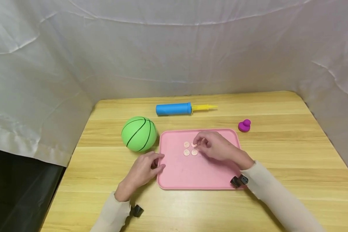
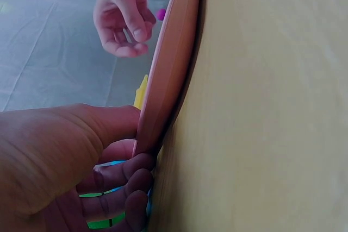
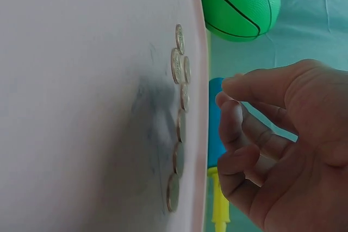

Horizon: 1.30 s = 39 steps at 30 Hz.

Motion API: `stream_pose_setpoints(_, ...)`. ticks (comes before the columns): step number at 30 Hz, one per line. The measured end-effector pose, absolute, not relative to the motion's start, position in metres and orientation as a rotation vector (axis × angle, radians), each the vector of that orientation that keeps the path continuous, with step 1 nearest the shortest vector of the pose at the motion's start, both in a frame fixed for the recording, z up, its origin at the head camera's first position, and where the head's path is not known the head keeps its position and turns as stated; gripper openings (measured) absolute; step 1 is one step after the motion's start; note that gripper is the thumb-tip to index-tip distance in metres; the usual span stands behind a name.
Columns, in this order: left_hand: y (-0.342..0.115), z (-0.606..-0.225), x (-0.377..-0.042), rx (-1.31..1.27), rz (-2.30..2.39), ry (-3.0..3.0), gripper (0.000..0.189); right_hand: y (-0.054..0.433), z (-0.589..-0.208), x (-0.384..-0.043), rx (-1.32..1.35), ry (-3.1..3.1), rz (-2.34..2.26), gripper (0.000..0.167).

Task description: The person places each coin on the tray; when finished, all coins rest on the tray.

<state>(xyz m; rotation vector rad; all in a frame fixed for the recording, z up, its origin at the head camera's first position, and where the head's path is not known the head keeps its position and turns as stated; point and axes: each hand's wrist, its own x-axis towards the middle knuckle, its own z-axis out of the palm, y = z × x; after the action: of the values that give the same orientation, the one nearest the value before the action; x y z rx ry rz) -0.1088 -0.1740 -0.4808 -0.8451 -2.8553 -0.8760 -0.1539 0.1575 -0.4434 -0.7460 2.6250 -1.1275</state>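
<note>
A pink tray point(image 1: 177, 177) lies on the table, with several small round coins point(image 1: 186, 152) flat in it. My left hand point(image 1: 144, 169) holds the tray's left edge; in the left wrist view, its thumb point(image 2: 122, 120) lies over the rim while other fingers are bent against the outer wall. Above the tray is my right hand point(image 1: 216, 146), its fingers loosely bent close over the coins. In the right wrist view, a row of coins point(image 3: 173, 191) stands beside the right-hand fingers point(image 3: 231, 126), and no coin shows between them. From the head view, that hand hides some coins.
A green ball point(image 1: 139, 134) with black lines sits close by the tray's left edge. Behind the tray lies a blue pump point(image 1: 174, 109) with a yellow end point(image 1: 203, 107). A purple knobbed object point(image 1: 244, 125) stands beyond the tray's right corner. Grey cloth point(image 1: 174, 58) hangs behind the table.
</note>
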Motion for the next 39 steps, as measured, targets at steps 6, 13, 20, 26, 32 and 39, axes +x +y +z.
stream_pose_setpoints(6, -0.174, -0.48, -0.109, -0.845, -0.877, -2.847, 0.029, 0.173, -0.439, -0.146, -0.733, 2.688, -1.119, 0.017)
stream_pose_setpoints(13, -0.176, -0.48, -0.107, -0.833, -0.886, -2.858, 0.029, 0.195, -0.439, -0.135, -0.726, 2.722, -1.164, 0.012)
stream_pose_setpoints(20, -0.175, -0.481, -0.108, -0.838, -0.892, -2.86, 0.029, 0.22, -0.438, -0.122, -0.64, 2.761, -1.14, 0.015)
stream_pose_setpoints(26, -0.173, -0.48, -0.108, -0.838, -0.886, -2.856, 0.029, 0.245, -0.437, -0.114, -0.51, 2.778, -1.117, 0.016)
stream_pose_setpoints(32, -0.173, -0.481, -0.108, -0.837, -0.882, -2.867, 0.029, 0.262, -0.441, -0.106, -0.478, 2.804, -1.127, 0.013)
stream_pose_setpoints(39, -0.174, -0.48, -0.108, -0.826, -0.881, -2.87, 0.03, 0.277, -0.45, -0.099, -0.524, 2.856, -1.111, 0.012)
